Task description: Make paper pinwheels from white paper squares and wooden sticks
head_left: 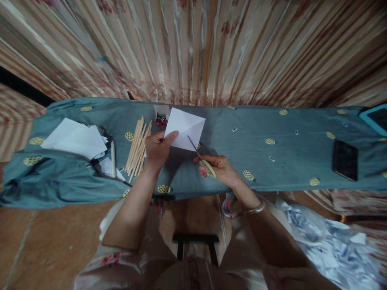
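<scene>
A square sheet of white paper, with crease lines across it, is pinched at its left edge by my left hand, thumb on top. My right hand grips a pair of scissors with pale green handles. Their dark blade reaches up to the lower right part of the paper and lies over it near the crease. Whether the second blade is under the sheet I cannot tell. Just left of my left hand lies a bundle of thin wooden sticks. Behind the paper's left corner is a small open box of metal pieces.
Stacked white paper lies at the left on the green cloth, near a white stick-like pen. A phone and a blue-edged tablet are at the right. A bag of paper scraps stands on the floor, lower right.
</scene>
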`<action>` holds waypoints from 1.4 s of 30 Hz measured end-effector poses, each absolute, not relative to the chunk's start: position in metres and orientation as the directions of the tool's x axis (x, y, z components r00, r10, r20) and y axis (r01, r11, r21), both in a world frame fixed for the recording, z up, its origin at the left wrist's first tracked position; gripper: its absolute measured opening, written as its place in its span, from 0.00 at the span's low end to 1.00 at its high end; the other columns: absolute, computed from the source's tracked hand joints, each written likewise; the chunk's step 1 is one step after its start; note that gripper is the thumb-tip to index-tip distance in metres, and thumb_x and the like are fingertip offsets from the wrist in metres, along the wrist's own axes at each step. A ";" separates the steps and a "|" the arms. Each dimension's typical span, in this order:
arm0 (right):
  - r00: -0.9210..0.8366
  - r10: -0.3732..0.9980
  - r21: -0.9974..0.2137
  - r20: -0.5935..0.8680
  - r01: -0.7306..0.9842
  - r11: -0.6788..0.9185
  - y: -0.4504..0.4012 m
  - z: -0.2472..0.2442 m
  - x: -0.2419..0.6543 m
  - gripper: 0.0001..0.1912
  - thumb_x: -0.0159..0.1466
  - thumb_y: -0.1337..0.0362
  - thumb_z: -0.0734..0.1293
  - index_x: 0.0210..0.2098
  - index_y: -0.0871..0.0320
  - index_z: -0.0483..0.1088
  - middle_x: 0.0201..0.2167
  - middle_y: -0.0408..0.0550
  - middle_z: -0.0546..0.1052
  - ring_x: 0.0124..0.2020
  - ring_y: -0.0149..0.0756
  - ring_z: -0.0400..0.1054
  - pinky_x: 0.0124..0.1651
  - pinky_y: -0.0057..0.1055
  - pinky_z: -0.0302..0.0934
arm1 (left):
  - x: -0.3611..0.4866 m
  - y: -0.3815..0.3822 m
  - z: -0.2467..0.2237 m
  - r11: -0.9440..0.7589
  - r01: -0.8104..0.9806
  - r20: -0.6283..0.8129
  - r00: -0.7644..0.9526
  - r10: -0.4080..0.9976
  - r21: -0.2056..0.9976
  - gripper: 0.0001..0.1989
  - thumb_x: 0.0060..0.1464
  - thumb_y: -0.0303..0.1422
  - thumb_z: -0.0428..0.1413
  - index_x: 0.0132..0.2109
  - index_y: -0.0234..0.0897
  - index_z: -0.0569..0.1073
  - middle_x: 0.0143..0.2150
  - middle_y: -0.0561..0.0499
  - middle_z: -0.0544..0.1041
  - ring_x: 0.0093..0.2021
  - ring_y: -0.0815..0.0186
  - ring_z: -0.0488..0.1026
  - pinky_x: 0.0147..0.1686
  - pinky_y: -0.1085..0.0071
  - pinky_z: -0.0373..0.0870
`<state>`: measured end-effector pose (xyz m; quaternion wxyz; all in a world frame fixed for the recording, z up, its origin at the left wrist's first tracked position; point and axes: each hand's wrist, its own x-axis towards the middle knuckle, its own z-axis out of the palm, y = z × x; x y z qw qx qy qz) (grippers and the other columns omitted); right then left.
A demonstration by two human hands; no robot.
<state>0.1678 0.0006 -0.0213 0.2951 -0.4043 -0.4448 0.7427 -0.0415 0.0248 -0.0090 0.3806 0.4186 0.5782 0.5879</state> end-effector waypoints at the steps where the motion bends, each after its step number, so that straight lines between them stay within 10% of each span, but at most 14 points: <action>1: -0.498 0.798 -0.899 -0.340 -0.078 -0.432 0.001 -0.021 0.168 0.25 0.44 0.50 0.82 0.37 0.57 0.81 0.19 0.37 0.75 0.20 0.22 0.66 0.26 0.23 0.64 | -0.041 0.025 -0.009 -0.034 0.033 0.044 -0.358 0.933 0.999 0.11 0.44 0.41 0.67 0.27 0.36 0.80 0.22 0.55 0.74 0.24 0.69 0.67 0.25 0.73 0.64; 42: -0.482 0.811 -0.912 -0.332 -0.056 -0.406 0.000 -0.020 0.165 0.23 0.44 0.50 0.81 0.35 0.57 0.80 0.18 0.37 0.73 0.19 0.24 0.65 0.25 0.25 0.63 | -0.041 0.024 -0.009 0.003 0.047 0.014 -0.362 0.932 0.999 0.11 0.44 0.41 0.67 0.29 0.37 0.82 0.23 0.54 0.77 0.25 0.68 0.68 0.26 0.72 0.65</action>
